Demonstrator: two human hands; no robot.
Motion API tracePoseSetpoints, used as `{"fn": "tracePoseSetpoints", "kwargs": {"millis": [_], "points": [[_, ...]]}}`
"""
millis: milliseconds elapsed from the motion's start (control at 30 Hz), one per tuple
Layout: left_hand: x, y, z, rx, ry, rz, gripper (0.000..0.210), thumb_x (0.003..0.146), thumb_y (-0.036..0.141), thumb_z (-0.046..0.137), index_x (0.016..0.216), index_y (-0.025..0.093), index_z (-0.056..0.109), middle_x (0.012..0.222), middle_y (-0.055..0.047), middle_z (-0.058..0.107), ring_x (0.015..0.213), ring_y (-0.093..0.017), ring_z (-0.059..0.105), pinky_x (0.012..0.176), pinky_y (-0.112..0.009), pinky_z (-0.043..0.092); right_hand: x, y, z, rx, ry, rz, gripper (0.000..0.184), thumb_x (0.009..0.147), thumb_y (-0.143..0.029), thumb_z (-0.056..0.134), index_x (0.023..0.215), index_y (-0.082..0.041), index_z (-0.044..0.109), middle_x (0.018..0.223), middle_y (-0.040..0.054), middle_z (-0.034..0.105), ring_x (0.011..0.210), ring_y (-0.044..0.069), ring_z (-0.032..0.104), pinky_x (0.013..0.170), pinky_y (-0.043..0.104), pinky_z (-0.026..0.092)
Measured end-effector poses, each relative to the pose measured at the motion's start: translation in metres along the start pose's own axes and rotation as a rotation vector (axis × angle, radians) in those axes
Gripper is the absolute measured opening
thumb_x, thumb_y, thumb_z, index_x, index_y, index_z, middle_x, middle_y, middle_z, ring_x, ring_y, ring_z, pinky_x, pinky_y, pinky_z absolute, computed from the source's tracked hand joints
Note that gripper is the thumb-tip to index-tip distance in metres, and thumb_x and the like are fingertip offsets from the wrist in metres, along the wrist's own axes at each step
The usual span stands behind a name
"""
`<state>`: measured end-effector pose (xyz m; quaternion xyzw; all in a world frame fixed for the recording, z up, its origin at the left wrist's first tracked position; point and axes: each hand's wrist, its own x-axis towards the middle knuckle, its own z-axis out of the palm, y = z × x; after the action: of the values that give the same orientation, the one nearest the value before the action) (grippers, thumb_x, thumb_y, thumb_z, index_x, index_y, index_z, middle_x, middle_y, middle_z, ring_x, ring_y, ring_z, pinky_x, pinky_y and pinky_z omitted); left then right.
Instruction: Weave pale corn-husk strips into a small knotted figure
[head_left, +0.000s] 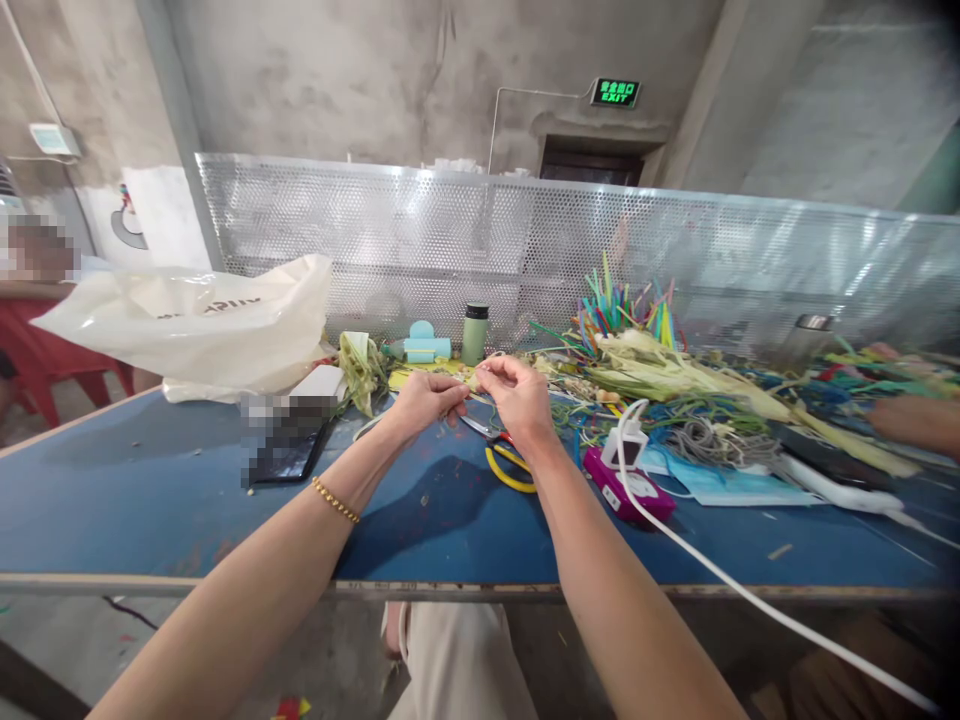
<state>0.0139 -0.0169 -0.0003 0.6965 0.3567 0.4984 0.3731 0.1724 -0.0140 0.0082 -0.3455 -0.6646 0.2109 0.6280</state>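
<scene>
My left hand [430,402] and my right hand [514,395] meet in front of me above the blue table, both with fingers pinched. Between the fingertips is a small pale yellow-green piece [472,379], too small to name. Below my right hand lie scissors with yellow handles [510,470], their blades pointing away to the left. Just behind the hands are a yellow sheet [401,379] and a green bottle with a black lid [475,335]. A bunch of dry, pale green husks [361,372] sits left of my left hand.
A large white plastic bag [202,325] and a dark phone [289,450] are on the left. To the right stand a purple box [626,490] with a white charger [626,445], a blue mask [739,485], grey cord [716,442] and colourful stems [622,310]. Another person's arm [919,420] reaches in.
</scene>
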Motion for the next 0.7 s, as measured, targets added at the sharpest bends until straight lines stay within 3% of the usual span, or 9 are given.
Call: {"fn": "tracePoseSetpoints", "kwargs": {"millis": [167,267,400,467,533,600,700], "points": [[0.001,-0.001,0.003,-0.019,0.052,0.015,0.027,0.076,0.037,0.068,0.067,0.011,0.071,0.055,-0.003,0.063,0.051,-0.011,0.052,0.051,-0.024,0.036,0.000,0.000,0.006,-0.040,0.024,0.000,0.016,0.077,-0.032,0.062,0.077,-0.016,0.063,0.067,0.0028,0.066,0.063,0.016,0.063,0.063,0.027,0.049],[0.002,0.002,-0.004,-0.052,0.078,0.027,0.027,0.074,0.036,0.070,0.065,0.010,0.070,0.057,-0.004,0.065,0.052,-0.011,0.054,0.054,-0.024,0.040,0.006,0.006,0.008,-0.055,0.039,-0.027,0.016,0.077,-0.032,0.061,0.080,-0.016,0.063,0.072,0.0041,0.067,0.065,0.016,0.063,0.064,0.028,0.050],[0.007,0.011,-0.038,-0.245,0.335,0.072,0.028,0.066,0.035,0.076,0.075,0.009,0.072,0.061,-0.005,0.067,0.051,-0.010,0.054,0.054,-0.024,0.042,0.015,0.017,0.003,-0.049,0.116,-0.062,0.021,0.077,-0.033,0.060,0.091,-0.017,0.063,0.081,0.0057,0.067,0.071,0.017,0.063,0.069,0.030,0.051],[0.009,0.014,-0.056,-0.363,0.467,0.085,0.029,0.062,0.034,0.078,0.077,0.010,0.071,0.061,-0.004,0.066,0.054,-0.012,0.058,0.057,-0.024,0.045,0.017,0.019,-0.001,-0.082,0.106,-0.060,0.020,0.076,-0.032,0.060,0.088,-0.017,0.063,0.081,0.0061,0.068,0.072,0.017,0.063,0.071,0.032,0.052],[0.011,0.015,-0.065,-0.407,0.528,0.076,0.027,0.060,0.032,0.078,0.076,0.010,0.070,0.060,-0.003,0.066,0.054,-0.012,0.059,0.057,-0.025,0.045,0.017,0.017,-0.003,-0.126,0.081,-0.060,0.017,0.075,-0.030,0.060,0.083,-0.017,0.064,0.080,0.0063,0.068,0.072,0.018,0.063,0.071,0.033,0.052],[0.011,0.013,-0.061,-0.370,0.510,0.048,0.024,0.060,0.030,0.077,0.072,0.010,0.070,0.057,-0.003,0.065,0.051,-0.011,0.056,0.054,-0.024,0.042,0.019,0.009,-0.002,-0.148,0.084,-0.074,0.015,0.074,-0.028,0.059,0.082,-0.017,0.065,0.078,0.0060,0.069,0.071,0.018,0.063,0.071,0.033,0.052],[0.008,0.005,-0.032,-0.261,0.365,-0.031,0.021,0.064,0.031,0.073,0.067,0.011,0.071,0.057,-0.004,0.065,0.051,-0.011,0.054,0.053,-0.024,0.039,0.026,-0.012,0.005,-0.109,0.127,-0.101,0.014,0.074,-0.025,0.058,0.082,-0.016,0.065,0.077,0.0053,0.069,0.068,0.016,0.063,0.068,0.031,0.051]]}}
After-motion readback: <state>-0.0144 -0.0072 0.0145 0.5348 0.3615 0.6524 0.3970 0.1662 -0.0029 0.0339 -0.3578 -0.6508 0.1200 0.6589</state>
